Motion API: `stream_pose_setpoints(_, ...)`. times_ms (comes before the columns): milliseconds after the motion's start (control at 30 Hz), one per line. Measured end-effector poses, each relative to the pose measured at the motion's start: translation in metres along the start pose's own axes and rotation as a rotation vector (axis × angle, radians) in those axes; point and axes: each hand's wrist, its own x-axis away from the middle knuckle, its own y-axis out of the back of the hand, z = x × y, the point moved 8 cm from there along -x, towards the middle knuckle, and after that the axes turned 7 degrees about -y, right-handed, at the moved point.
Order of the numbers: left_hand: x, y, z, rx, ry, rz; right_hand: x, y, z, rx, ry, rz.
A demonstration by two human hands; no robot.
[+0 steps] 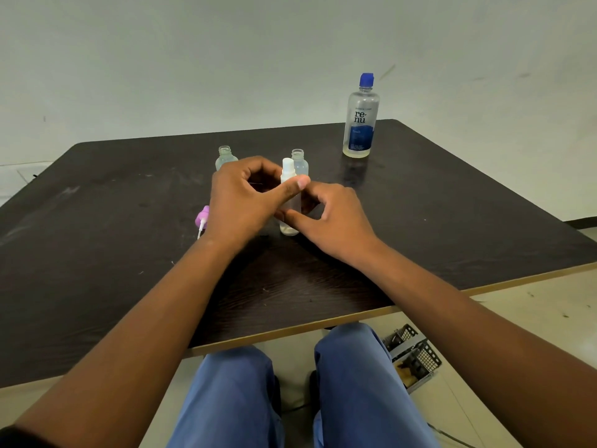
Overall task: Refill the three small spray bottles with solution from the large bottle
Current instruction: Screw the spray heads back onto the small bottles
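We are pinching the upright capped bottle (290, 202) between both hands, left hand (240, 198) at its top, right hand (334, 218) lower down, its long axis standing vertical

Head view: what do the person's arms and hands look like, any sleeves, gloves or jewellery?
Both forearms are bare up to the frame edge. The left hand and right hand wear no gloves, and no rings, watch or bands show. A dark scrap at the lower left corner may be a sleeve edge; too little shows to tell.
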Motion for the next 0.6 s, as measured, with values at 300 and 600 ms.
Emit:
stream_pose_setpoints(300, 0.000, -0.007, -0.001, 0.017, -0.039, 0.104, -0.002, 0.000, -0.006, -0.096, -0.058, 0.009)
stream_pose_setpoints(600, 0.001, -0.001, -0.005, -0.044, -0.042, 0.000, 0.001, 0.002, -0.001, -0.069, -0.024, 0.008)
